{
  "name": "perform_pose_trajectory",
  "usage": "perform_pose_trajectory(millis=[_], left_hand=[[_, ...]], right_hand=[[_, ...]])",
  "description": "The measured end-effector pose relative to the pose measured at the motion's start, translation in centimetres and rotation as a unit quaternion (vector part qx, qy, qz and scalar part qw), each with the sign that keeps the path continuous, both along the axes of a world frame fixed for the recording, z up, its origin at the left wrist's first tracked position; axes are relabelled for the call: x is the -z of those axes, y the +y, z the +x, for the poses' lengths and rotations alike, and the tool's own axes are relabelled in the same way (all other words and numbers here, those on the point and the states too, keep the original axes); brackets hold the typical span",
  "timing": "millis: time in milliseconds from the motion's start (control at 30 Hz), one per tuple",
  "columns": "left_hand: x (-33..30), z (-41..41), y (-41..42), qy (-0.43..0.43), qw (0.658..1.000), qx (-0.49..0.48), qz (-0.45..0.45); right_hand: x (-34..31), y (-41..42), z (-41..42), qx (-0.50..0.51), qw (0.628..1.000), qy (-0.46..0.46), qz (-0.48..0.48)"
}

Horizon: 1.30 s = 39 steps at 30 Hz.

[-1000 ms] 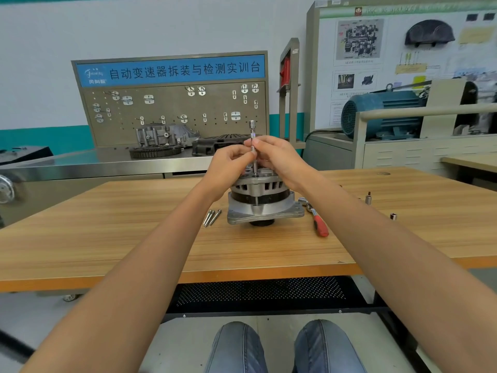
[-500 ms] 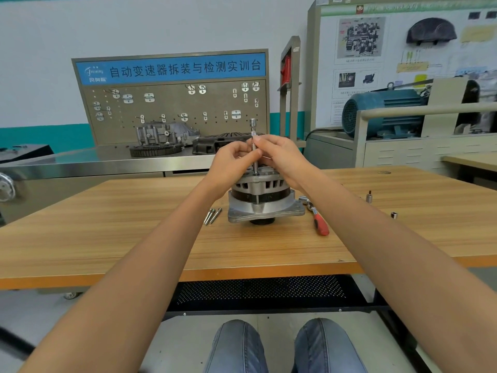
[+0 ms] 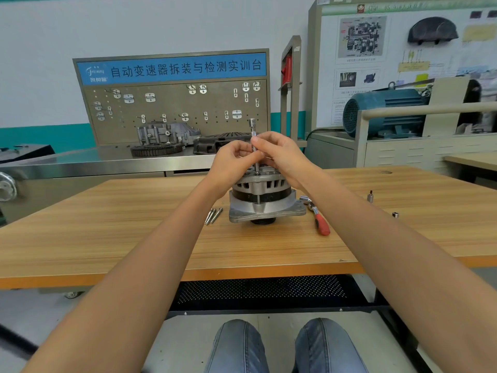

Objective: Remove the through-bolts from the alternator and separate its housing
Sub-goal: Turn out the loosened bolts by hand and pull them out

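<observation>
Silver alternator (image 3: 265,200) with black band, red-handled ratchet (image 3: 320,223), striped tan table (image 3: 134,238).

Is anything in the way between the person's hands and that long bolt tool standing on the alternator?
Nothing visible. The left hand and right hand both pinch the upright extension bar directly, above the alternator. The loose bolts and ratchet lie on the table beside it, out of the way.

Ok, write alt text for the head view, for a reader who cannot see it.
Both hands, left hand and right hand, pinch an upright extension bar standing on top of an alternator on a wooden table. Loose bolts lie left of the alternator, a red-handled ratchet right.
</observation>
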<state>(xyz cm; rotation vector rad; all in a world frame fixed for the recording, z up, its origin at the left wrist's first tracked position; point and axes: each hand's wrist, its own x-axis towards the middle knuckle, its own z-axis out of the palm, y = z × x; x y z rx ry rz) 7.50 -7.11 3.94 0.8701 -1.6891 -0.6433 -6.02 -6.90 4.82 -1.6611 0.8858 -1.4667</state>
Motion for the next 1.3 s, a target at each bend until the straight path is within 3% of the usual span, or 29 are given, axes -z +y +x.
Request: perform_pose_trajectory(millis=[200,633,933,1300], left_hand=[[-0.03,0.47,0.52,-0.010,0.999,0.033,-0.005],[0.12,-0.22,-0.06,0.004,1.000,-0.012,-0.015],[0.03,0.35,0.40,0.001,1.000,0.030,-0.009],[0.11,-0.20,-0.30,0.015,1.000,-0.008,-0.004]], right_hand=[[-0.05,0.02,0.00,-0.004,1.000,0.019,0.003],[-0.03,-0.01,0.14,0.012,1.000,0.018,0.004],[-0.16,-0.10,0.15,0.002,1.000,0.009,0.021],[0.07,-0.18,0.00,0.003,1.000,0.019,-0.002]])
